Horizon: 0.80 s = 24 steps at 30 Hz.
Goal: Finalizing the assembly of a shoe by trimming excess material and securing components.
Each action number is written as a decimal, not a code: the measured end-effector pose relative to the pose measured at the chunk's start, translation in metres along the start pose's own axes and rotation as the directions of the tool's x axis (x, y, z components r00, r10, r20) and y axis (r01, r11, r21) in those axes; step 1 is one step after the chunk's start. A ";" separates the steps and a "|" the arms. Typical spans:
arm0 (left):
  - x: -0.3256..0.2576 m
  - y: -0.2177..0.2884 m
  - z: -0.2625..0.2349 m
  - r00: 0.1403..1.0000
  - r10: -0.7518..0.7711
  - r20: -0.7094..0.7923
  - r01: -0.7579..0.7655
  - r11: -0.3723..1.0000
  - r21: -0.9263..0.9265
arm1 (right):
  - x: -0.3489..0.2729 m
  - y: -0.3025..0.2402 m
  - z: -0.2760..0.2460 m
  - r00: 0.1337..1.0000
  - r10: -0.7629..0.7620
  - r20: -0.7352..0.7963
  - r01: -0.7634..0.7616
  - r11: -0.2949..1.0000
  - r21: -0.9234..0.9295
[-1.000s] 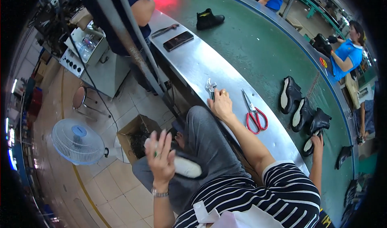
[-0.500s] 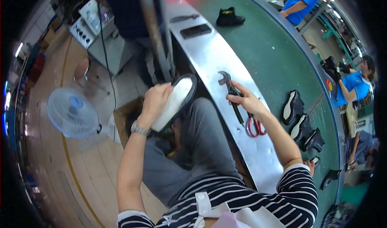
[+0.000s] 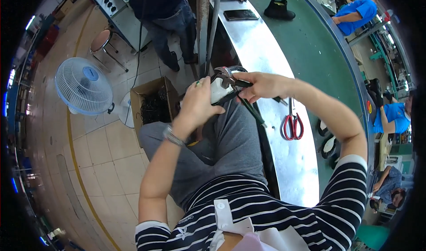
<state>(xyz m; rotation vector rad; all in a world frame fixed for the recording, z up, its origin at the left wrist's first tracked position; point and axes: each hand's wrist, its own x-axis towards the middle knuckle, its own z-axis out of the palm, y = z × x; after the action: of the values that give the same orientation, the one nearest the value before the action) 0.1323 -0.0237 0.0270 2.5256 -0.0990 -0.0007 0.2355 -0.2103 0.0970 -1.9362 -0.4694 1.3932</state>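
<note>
My left hand (image 3: 196,101) grips a black shoe with a white sole side (image 3: 218,92) above my lap. Its sole faces up, and my fingers and palm cover much of it. My right hand (image 3: 262,86) is closed on a pair of pincers (image 3: 254,112) with dark green handles. The metal jaws lie at the toe end of the shoe, over its edge. Whether they grip the material I cannot tell. Red-handled scissors (image 3: 293,126) rest on the metal strip just right of my knee.
A metal strip (image 3: 262,40) edges the green worktable (image 3: 306,51), carrying a phone (image 3: 241,15). A dark shoe (image 3: 279,9) stands farther back; more lie by my right elbow. At left are an open carton (image 3: 138,101), a fan (image 3: 84,86), a stool (image 3: 101,40) and a standing person.
The pincers have come off the metal strip's side, leftward to the shoe's toe. My left hand and the shoe have shifted right, and the view has turned a little.
</note>
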 end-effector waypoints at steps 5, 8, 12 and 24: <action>-0.017 0.005 0.031 0.965 0.009 -0.263 0.004 0.999 0.046 | -0.014 0.011 0.041 0.981 -0.088 -0.176 0.054 0.980 -0.190; -0.020 0.007 0.036 0.939 0.082 -0.333 -0.056 0.995 0.087 | -0.005 0.059 0.066 0.859 -0.353 -0.371 0.198 0.897 -0.396; -0.024 0.005 0.038 0.927 0.127 -0.354 -0.086 0.988 0.129 | -0.005 0.064 0.077 0.791 -0.447 -0.417 0.265 0.865 -0.425; -0.025 -0.008 0.055 0.868 0.334 -0.367 -0.168 0.894 0.416 | -0.007 0.009 0.040 0.692 -0.393 -0.605 0.161 0.902 -0.401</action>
<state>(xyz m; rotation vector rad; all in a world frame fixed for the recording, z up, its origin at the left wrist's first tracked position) 0.1071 -0.0468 -0.0227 2.7988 -0.2782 0.7512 0.1950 -0.2081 0.0874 -2.3357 -0.6207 0.3502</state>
